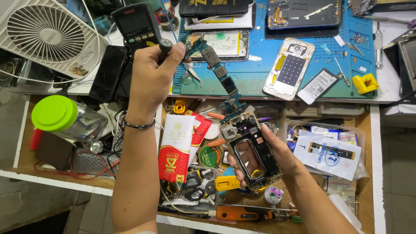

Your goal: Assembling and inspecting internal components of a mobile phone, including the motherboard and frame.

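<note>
— What is seen of the furniture?

— A white surface (392, 65) is seen along the top, partly covered by a blue work mat (260, 78). Below it, a wooden drawer (376, 143) is pulled open.

— And the rest of the room?

— Grey floor (34, 203) is seen lower left and at the right edge. A white fan (47, 32) is placed top left. Even, bright light is cast throughout.

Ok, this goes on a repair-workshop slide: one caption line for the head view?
Left hand lifts a circuit board with a tool while right hand holds a phone frame over a cluttered drawer.
</note>
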